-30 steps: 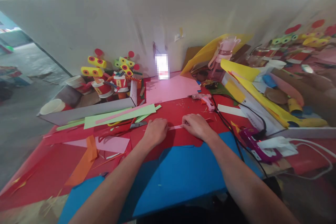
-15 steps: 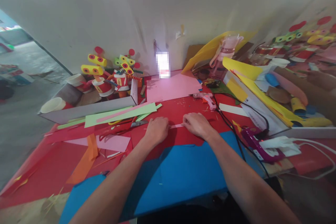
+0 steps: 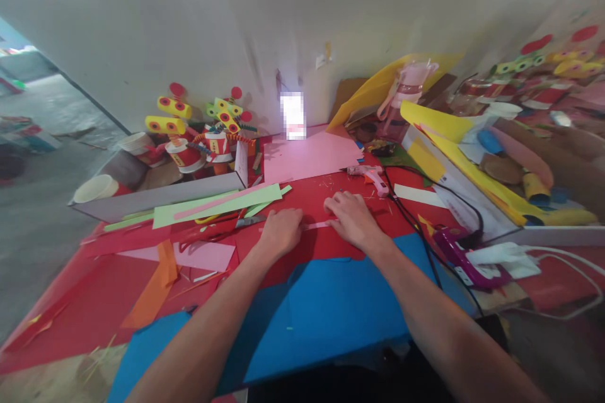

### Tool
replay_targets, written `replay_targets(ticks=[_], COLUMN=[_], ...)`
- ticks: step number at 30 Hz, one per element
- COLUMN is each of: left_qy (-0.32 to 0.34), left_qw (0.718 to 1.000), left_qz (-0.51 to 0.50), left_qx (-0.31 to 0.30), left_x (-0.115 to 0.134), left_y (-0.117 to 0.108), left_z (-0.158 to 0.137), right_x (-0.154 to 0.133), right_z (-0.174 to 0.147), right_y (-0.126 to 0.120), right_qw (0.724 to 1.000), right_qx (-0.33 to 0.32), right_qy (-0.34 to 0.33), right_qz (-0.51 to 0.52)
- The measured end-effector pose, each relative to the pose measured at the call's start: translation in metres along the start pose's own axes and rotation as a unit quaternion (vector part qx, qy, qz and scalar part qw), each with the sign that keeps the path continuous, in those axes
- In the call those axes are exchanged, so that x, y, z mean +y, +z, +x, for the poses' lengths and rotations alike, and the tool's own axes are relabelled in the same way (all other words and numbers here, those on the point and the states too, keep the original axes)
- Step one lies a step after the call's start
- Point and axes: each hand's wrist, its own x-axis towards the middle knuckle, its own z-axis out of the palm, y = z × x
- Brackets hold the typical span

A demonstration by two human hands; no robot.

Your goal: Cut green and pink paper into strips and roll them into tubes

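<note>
A narrow pink paper strip point(image 3: 316, 225) lies across the red sheet between my hands. My left hand point(image 3: 283, 230) is closed over the strip's left end, its fingers bent down and their tips partly hidden. On the other side, my right hand point(image 3: 353, 219) has its fingers raised and apart from the thumb, which touches the strip's right end. Left of my left hand lie grey-bladed cutters point(image 3: 249, 221) and a pale green paper piece point(image 3: 217, 204). A pink glue gun point(image 3: 371, 177) rests beyond my right hand.
Blue sheet point(image 3: 345, 302) covers the near edge. At left, a box point(image 3: 161, 201) holds paper-cup figures point(image 3: 186, 154). At right stand a box point(image 3: 444, 201) of craft pieces and a purple power strip point(image 3: 467, 261) with cables. Behind lies pink paper point(image 3: 307, 160), before a white partition point(image 3: 198, 44).
My right hand's fingers have lifted and spread away from the strip, with the thumb staying at its end. My left hand has hardly moved.
</note>
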Motion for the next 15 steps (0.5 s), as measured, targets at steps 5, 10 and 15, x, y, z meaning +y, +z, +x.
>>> replay_targets(ticks=[5,10,15], left_qy=[-0.014,-0.013,0.074], left_qw=[1.0,1.0,0.99], left_qz=[-0.003,-0.01,0.03], left_qx=[0.003,0.011,0.115], left_x=[0.001,0.0,0.004], left_y=[-0.002,-0.002,0.002], left_z=[-0.001,-0.001,-0.013], right_x=[-0.027,-0.046,-0.046], right_z=[-0.013,-0.036,-0.045], right_y=[0.008,0.025,0.028], right_qw=[0.997,0.996,0.996], right_qx=[-0.002,0.049,0.064], right_qy=[-0.076,-0.066,-0.057], right_qz=[-0.013,-0.016,-0.014])
